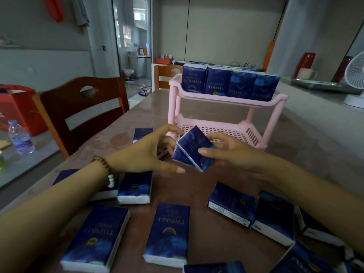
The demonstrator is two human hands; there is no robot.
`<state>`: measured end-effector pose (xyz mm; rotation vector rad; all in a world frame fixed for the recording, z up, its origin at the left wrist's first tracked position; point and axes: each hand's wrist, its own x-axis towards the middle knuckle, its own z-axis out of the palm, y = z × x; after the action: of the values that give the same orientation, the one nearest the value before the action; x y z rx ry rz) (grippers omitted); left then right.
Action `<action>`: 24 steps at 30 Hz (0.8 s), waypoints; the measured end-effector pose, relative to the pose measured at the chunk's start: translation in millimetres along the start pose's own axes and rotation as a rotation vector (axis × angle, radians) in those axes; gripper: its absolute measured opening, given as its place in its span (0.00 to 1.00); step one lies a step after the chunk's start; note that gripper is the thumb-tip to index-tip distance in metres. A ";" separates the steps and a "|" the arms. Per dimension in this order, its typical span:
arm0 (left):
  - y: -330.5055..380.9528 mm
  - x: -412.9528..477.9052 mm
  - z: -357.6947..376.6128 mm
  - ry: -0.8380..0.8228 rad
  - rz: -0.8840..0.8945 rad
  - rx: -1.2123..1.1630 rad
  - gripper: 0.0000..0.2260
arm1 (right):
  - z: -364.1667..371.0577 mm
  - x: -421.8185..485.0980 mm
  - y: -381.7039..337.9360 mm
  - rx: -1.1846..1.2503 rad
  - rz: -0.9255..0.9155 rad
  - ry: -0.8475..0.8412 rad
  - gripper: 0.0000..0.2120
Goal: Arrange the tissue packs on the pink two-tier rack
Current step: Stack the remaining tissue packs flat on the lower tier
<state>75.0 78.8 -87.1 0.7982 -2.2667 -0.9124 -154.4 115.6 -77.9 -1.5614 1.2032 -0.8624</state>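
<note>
Though under tissue packs, brown table

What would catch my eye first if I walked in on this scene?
The pink rack, its top tier lined with upright blue packs, stands out further back. In front, the left hand and right hand hold two packs together, while loose packs lie flat on the brown table nearer the camera.

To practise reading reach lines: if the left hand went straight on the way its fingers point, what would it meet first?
The left hand would first meet the packs gripped by the right hand; it may touch them already. Behind them lies the lower tier of the rack.
</note>
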 end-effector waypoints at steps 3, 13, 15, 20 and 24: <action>2.9 1.4 4.0 0.034 -0.034 -0.065 0.27 | -9.4 1.0 -4.6 -0.355 -0.225 0.082 0.27; -10.1 3.6 18.7 0.073 -0.037 0.045 0.17 | -11.0 -2.5 20.6 -0.335 -0.211 -0.011 0.21; -10.6 4.5 19.7 0.079 -0.034 0.046 0.17 | -11.7 -0.7 20.1 -0.353 -0.219 -0.011 0.18; -6.9 9.4 8.6 0.072 -0.026 0.088 0.18 | -14.0 8.1 16.2 -0.376 -0.262 0.037 0.16; -7.5 26.5 -25.2 0.263 -0.142 0.162 0.15 | -33.0 30.0 6.6 -0.311 -0.259 0.169 0.17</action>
<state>76.8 45.6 -70.1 1.0946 -2.0907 -0.6462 -178.6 77.8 -74.8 -1.9590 1.3211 -1.0271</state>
